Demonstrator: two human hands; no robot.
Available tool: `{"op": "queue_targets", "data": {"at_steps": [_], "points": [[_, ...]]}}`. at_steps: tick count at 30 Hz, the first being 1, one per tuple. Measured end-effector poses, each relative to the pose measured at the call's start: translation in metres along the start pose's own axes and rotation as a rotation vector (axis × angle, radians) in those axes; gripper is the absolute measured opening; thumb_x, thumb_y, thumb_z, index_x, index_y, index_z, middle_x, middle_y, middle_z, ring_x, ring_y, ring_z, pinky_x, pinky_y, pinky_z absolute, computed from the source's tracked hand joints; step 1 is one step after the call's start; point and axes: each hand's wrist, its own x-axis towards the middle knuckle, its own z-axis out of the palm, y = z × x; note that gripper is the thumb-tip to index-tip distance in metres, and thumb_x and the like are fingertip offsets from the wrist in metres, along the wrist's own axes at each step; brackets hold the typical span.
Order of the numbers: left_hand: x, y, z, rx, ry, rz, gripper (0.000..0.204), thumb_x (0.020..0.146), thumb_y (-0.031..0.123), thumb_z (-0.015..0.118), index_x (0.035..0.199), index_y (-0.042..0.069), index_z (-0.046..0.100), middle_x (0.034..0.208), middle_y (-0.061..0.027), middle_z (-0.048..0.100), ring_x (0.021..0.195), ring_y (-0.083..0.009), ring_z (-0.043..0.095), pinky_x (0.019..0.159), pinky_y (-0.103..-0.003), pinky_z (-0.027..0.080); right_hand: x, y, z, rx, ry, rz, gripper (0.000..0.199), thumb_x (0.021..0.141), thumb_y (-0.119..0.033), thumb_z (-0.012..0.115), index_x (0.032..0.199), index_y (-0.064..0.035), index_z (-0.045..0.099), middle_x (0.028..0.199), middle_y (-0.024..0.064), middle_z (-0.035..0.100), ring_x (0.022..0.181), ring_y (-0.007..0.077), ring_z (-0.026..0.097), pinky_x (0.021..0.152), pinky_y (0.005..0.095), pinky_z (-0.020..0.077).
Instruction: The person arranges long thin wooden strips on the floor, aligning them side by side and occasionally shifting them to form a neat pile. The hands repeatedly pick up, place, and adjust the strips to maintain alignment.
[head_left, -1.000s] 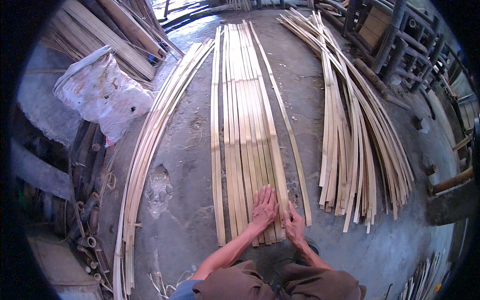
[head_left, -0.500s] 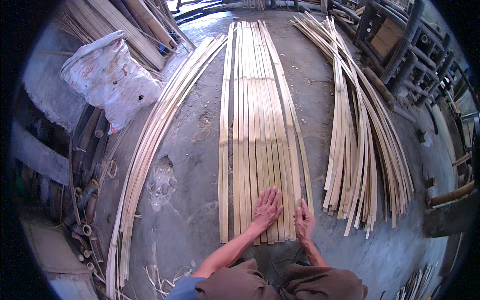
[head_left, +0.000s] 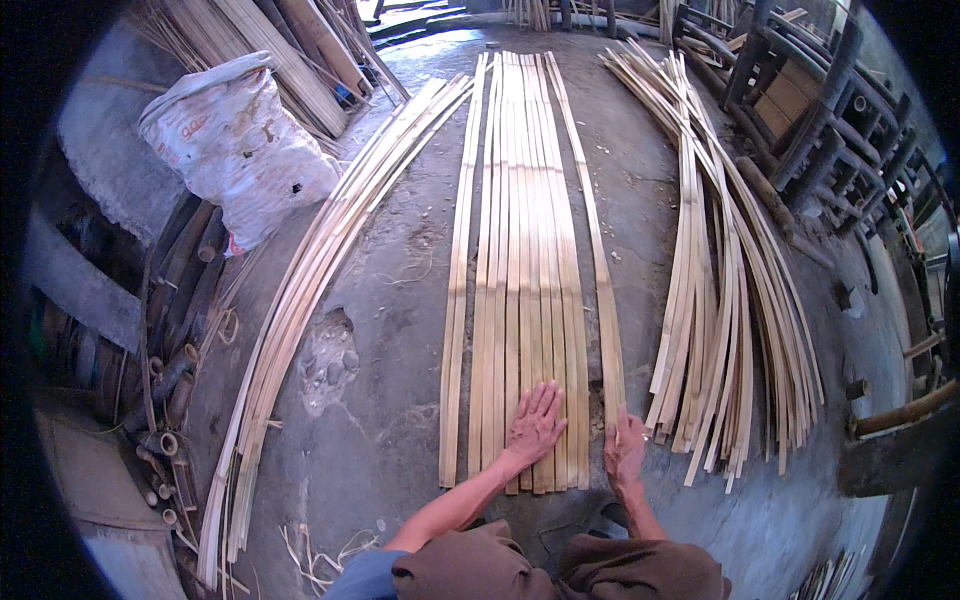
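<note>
My left hand lies flat, fingers spread, on the near part of a row of long, pale bamboo strips laid side by side on the floor. Just right of that row, my right hand has its fingers closed around the near end of a separate bamboo strip. A gap of bare floor lies between this strip and the row. Left of the row run a few more strips, slightly apart from it.
A loose bundle of bamboo strips fans out on the right, and another bundle curves along the left. A stuffed white sack leans at the far left. Dark wooden racks stand at the far right. The floor has a broken patch.
My right hand has shifted a little to the right with the strip's near end, and the gap beside the row has widened. My left hand stays flat on the row. The view has moved slightly.
</note>
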Motion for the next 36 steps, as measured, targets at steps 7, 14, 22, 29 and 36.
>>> {"op": "queue_targets", "data": {"at_steps": [7, 14, 22, 29, 36], "points": [[0.002, 0.003, -0.002, -0.051, -0.019, 0.009, 0.066, 0.098, 0.040, 0.052, 0.152, 0.006, 0.037, 0.163, -0.0128, 0.027, 0.153, -0.0285, 0.018, 0.124, -0.047, 0.009, -0.022, -0.006, 0.036, 0.025, -0.205, 0.007, 0.053, 0.092, -0.016, 0.063, 0.138, 0.0054, 0.048, 0.090, 0.0210, 0.059, 0.083, 0.0364, 0.058, 0.075, 0.0453, 0.0488], [0.003, -0.002, 0.005, -0.111, 0.032, -0.013, 0.063, 0.098, 0.037, 0.053, 0.150, 0.005, 0.039, 0.160, -0.0163, 0.030, 0.151, -0.0297, 0.022, 0.123, -0.048, 0.016, -0.019, 0.000, 0.038, 0.473, -0.173, 0.399, 0.027, 0.100, -0.019, 0.053, 0.117, 0.0019, 0.059, 0.076, 0.0125, 0.063, 0.069, 0.0223, 0.061, 0.065, 0.0375, 0.0501], [0.016, -0.070, -0.027, 0.012, 0.340, -0.574, 0.068, 0.090, 0.020, 0.065, 0.147, -0.001, 0.036, 0.137, -0.0212, 0.049, 0.124, -0.0382, 0.049, 0.104, -0.049, 0.040, -0.013, -0.071, -0.007, 0.485, -0.031, 0.274, 0.027, 0.105, -0.023, 0.045, 0.110, -0.0002, 0.059, 0.069, 0.0072, 0.060, 0.062, 0.0143, 0.057, 0.059, 0.0334, 0.0488], [0.036, -0.107, -0.051, 0.009, 0.135, -0.599, 0.074, 0.090, 0.018, 0.064, 0.150, -0.004, 0.028, 0.129, -0.0250, 0.052, 0.121, -0.0393, 0.050, 0.102, -0.051, 0.040, 0.005, -0.103, 0.036, 0.652, -0.266, 0.375, 0.032, 0.105, -0.024, 0.045, 0.124, 0.0009, 0.054, 0.078, 0.0068, 0.061, 0.064, 0.0118, 0.059, 0.055, 0.0294, 0.0500], [0.042, -0.123, -0.047, -0.118, 0.136, -0.667, 0.080, 0.084, 0.021, 0.070, 0.149, -0.003, 0.030, 0.130, -0.0256, 0.054, 0.122, -0.0443, 0.050, 0.107, -0.056, 0.035, 0.011, -0.116, 0.056, 0.680, -0.382, 0.418, 0.042, 0.105, -0.025, 0.047, 0.137, 0.0026, 0.048, 0.081, 0.0072, 0.063, 0.064, 0.0116, 0.060, 0.055, 0.0294, 0.0531]]}}
